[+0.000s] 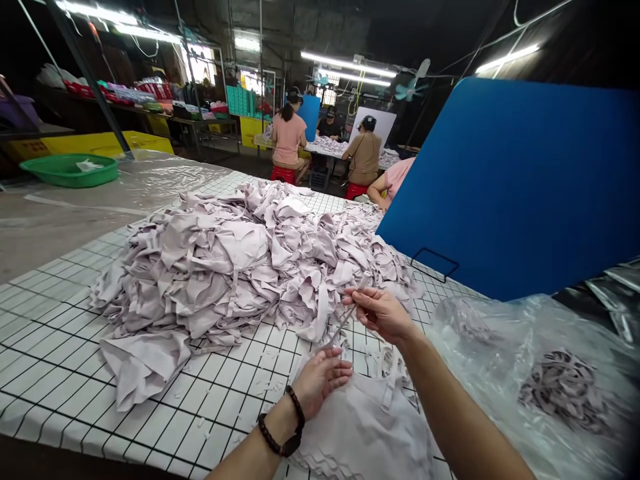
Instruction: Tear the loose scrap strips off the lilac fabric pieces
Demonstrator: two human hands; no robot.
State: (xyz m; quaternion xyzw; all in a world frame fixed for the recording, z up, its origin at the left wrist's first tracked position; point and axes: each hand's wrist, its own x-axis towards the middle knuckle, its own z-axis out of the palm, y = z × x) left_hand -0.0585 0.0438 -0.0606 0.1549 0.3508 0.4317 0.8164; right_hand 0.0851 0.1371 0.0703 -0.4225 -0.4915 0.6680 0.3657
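Note:
A pale lilac garment [365, 427] with a wavy lower edge lies on the table in front of me, one of its straps [387, 393] showing a small adjuster. My right hand [383, 313] is closed, pinching a thin strap [344, 325] above the garment. That strap runs down to my left hand [320, 383], where it meets the thumb and forefinger; the other fingers are loosely curled over the garment's left side. A dark beaded bracelet is on my left wrist. The far end of the strap is hidden by my fingers.
A big heap of similar garments [240, 253] covers the grid-patterned table [65, 333]. A blue board [520, 193] leans at right, behind a clear plastic bag [480, 373] with bundled straps [563, 393]. A green basin [70, 175] stands at left. Several people sit working beyond.

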